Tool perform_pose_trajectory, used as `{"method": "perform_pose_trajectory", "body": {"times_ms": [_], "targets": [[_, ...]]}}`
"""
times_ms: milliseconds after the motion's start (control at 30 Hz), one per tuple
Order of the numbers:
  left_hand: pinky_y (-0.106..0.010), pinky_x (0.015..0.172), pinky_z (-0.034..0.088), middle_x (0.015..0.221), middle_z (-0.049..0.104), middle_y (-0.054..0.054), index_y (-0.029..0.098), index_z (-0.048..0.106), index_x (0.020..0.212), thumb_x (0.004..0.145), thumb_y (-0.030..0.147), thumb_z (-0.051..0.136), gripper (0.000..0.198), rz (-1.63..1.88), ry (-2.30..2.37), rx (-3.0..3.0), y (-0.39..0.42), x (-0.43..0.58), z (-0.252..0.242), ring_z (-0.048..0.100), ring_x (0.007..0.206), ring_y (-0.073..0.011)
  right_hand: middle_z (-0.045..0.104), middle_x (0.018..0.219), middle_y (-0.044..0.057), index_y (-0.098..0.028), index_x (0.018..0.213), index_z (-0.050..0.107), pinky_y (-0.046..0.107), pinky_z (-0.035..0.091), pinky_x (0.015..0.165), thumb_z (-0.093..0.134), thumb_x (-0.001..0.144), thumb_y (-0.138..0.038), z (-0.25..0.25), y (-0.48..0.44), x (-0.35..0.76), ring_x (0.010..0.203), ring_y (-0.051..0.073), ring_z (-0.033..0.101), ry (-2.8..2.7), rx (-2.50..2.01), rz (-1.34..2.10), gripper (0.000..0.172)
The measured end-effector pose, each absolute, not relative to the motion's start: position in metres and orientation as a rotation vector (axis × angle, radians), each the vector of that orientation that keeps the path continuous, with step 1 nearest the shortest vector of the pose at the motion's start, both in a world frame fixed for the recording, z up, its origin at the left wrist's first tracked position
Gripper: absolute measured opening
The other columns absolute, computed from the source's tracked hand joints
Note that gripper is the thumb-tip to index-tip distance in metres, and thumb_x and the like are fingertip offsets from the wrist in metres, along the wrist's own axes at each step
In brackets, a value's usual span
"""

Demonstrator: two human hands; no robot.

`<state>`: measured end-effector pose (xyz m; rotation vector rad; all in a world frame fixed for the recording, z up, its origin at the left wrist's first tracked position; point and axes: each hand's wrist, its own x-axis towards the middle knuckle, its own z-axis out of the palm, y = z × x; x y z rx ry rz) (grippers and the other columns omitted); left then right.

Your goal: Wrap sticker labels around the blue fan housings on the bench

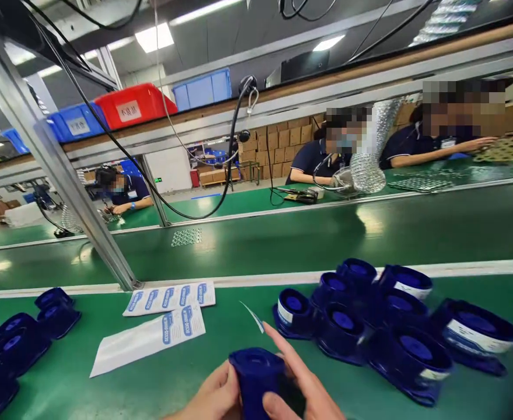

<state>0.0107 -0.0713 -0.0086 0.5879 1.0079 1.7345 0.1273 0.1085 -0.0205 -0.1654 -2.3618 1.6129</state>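
Observation:
A dark blue plastic part [259, 379] is held upright at the bottom centre. My left hand [217, 394] grips its left side, thumb at the upper edge. My right hand [302, 382] holds its right side with the thumb, while the raised index fingertip touches a thin curved label [253, 318], seen nearly edge-on. Left of my hands lie a label sheet with several blue-and-white labels [169, 298] and a mostly bare backing sheet [129, 351] with a few labels at its right end. Several blue parts [399, 326] stand at the right, some with white labels around them.
More blue parts [20, 344] stand at the left edge of the green table [151, 394]. Beyond are a green conveyor [256, 242] with a perforated sheet [186, 236], a metal post [64, 157], hanging cables, an upper shelf with bins [134, 108] and several people at work.

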Motion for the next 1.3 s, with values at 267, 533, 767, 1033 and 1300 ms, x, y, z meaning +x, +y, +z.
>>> {"method": "perform_pose_trajectory", "body": {"times_ms": [267,533,767,1033,1300], "targets": [[-0.040,0.102,0.050,0.135,0.073,-0.017,0.016,0.072,0.136,0.081,0.082,0.071,0.086,1.660,0.820,0.334,-0.075,0.003,-0.022,0.070,0.118,-0.0323,0.070,0.140,0.015,-0.024,0.172,0.021,0.049,0.047,0.116,0.046,0.108,-0.056,0.004,0.106,0.133,0.131,0.031,0.065,-2.396,-0.193,1.642,0.076],[-0.036,0.082,0.055,0.106,0.077,-0.014,0.008,0.076,0.119,0.086,0.078,0.068,0.078,1.668,0.705,0.171,-0.078,0.002,-0.005,0.073,0.088,-0.0238,0.053,0.160,0.019,-0.021,0.173,0.006,0.053,0.043,0.120,0.084,0.075,-0.034,-0.008,0.106,0.128,0.143,0.041,0.055,-2.497,0.208,1.572,0.126],[-0.035,0.078,0.052,0.099,0.079,-0.009,0.024,0.066,0.139,0.082,0.083,0.068,0.081,1.633,0.778,0.243,-0.078,0.010,-0.004,0.075,0.084,-0.0257,0.065,0.141,0.015,-0.030,0.171,0.007,0.054,0.051,0.111,0.057,0.104,-0.044,0.001,0.109,0.129,0.123,0.032,0.067,-2.337,-0.086,1.539,0.085],[-0.037,0.085,0.052,0.104,0.079,-0.009,0.027,0.061,0.145,0.081,0.078,0.074,0.083,1.712,0.834,0.201,-0.078,0.009,-0.004,0.075,0.085,-0.0247,0.043,0.161,0.021,-0.032,0.169,-0.010,0.062,0.045,0.116,0.097,0.066,-0.038,-0.007,0.109,0.126,0.143,0.043,0.050,-2.455,0.051,1.571,0.149],[-0.043,0.098,0.050,0.132,0.068,-0.012,0.030,0.059,0.144,0.083,0.064,0.083,0.074,1.828,1.017,0.307,-0.083,0.019,-0.002,0.067,0.107,-0.0267,0.043,0.156,0.021,-0.034,0.167,0.000,0.062,0.053,0.106,0.049,0.107,-0.051,-0.006,0.116,0.118,0.136,0.036,0.055,-2.248,-0.102,1.608,0.080]]}}
